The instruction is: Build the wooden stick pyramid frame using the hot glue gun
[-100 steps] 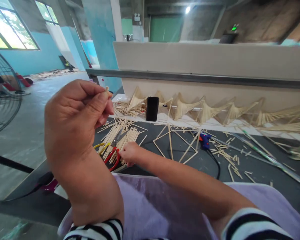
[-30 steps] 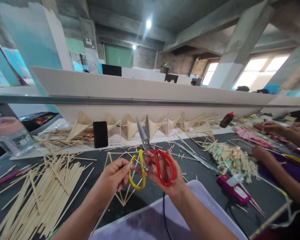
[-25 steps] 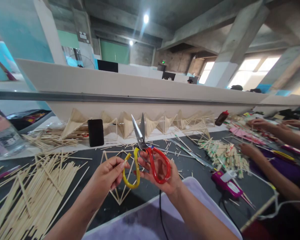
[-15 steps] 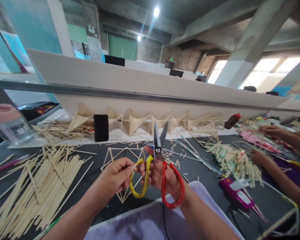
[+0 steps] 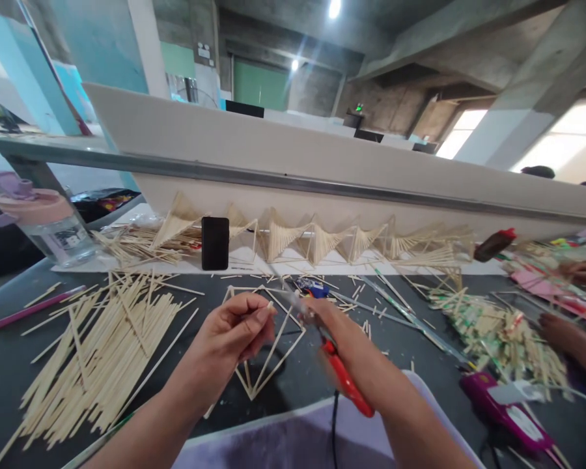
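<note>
Left fingers [image 5: 247,329] pinch stick [image 5: 270,305]; right fingers [image 5: 325,314] clamp scissors [image 5: 346,381]; wooden frame [image 5: 279,364] beneath, phone [image 5: 215,243] beyond.

Phone [image 5: 215,243] upright before twisted stick models [image 5: 329,241]. Right hand [image 5: 327,319] holds red-handled scissors [image 5: 344,378]. Left hand [image 5: 239,329] pinches something small.

Glossy red plastic scissor handle [image 5: 346,381].

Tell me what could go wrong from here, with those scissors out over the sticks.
The steel scissors with red-coated handle, in the right hand, have blurred blades close to the left hand, so a slip might nick its fingers.
Both hands hover over the thin pale wooden-stick frame; a dropped tool could break it.
The black cable passes below the right forearm and might snag.
</note>
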`<control>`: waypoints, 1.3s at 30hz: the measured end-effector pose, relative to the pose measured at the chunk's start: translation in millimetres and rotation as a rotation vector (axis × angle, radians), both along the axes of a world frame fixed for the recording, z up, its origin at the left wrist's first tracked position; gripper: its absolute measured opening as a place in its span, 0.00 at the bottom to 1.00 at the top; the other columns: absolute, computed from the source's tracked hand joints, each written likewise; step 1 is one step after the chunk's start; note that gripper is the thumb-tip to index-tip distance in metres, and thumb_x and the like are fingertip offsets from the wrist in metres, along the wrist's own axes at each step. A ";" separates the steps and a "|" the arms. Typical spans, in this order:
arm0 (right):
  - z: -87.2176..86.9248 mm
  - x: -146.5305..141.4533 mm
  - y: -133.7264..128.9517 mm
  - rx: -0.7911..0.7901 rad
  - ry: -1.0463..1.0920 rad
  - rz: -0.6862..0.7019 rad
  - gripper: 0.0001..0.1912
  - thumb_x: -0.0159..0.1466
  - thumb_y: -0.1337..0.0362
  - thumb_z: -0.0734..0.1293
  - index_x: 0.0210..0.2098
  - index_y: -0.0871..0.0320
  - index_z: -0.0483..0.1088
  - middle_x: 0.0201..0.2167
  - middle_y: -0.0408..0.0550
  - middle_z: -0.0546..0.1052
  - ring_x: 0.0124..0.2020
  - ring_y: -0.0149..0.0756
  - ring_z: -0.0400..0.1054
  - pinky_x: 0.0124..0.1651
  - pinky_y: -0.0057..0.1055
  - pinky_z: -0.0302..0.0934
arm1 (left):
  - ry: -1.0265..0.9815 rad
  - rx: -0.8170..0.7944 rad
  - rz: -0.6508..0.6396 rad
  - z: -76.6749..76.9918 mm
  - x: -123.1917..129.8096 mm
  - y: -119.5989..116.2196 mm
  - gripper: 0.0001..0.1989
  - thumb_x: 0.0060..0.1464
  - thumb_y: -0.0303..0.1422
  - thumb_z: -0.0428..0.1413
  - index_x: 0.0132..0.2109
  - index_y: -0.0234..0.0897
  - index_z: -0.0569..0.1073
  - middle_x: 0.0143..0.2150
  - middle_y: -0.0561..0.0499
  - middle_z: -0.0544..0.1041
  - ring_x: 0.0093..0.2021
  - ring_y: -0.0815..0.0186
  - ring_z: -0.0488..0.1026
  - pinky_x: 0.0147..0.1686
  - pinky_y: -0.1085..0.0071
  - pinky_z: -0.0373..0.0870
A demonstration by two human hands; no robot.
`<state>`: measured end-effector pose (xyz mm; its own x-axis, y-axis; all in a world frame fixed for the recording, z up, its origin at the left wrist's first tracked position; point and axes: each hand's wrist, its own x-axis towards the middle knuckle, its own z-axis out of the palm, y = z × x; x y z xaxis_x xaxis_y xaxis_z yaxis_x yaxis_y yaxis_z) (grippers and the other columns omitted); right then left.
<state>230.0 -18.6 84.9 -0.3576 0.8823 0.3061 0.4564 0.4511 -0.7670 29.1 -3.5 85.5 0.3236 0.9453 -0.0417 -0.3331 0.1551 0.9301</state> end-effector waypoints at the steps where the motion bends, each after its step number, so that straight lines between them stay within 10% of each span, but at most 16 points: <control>1: 0.6 -0.4 -1.2 0.048 -0.101 0.005 0.33 0.50 0.79 0.55 0.53 0.50 0.59 0.50 0.47 0.65 0.53 0.38 0.58 0.57 0.43 0.50 | -0.028 0.001 0.003 -0.3 0.2 -1.0 0.06 0.48 0.34 0.58 0.34 0.37 0.71 0.25 0.54 0.70 0.22 0.77 0.61 0.19 0.82 0.54; 25: 8.4 -3.2 -9.5 0.195 -0.440 -0.058 0.38 0.49 0.82 0.55 0.57 0.54 0.54 0.50 0.53 0.62 0.52 0.42 0.56 0.55 0.43 0.53 | 0.066 0.141 0.044 -11.5 -1.8 -4.8 0.05 0.50 0.34 0.57 0.33 0.37 0.72 0.25 0.54 0.68 0.26 0.74 0.62 0.24 0.79 0.57; 39: 11.0 0.9 -8.6 0.271 -0.490 0.023 0.33 0.49 0.81 0.57 0.54 0.53 0.57 0.44 0.50 0.64 0.44 0.38 0.57 0.48 0.36 0.55 | -0.062 -0.094 -0.162 8.4 -3.3 -12.9 0.10 0.47 0.35 0.59 0.26 0.33 0.69 0.15 0.56 0.63 0.15 0.79 0.51 0.15 0.80 0.41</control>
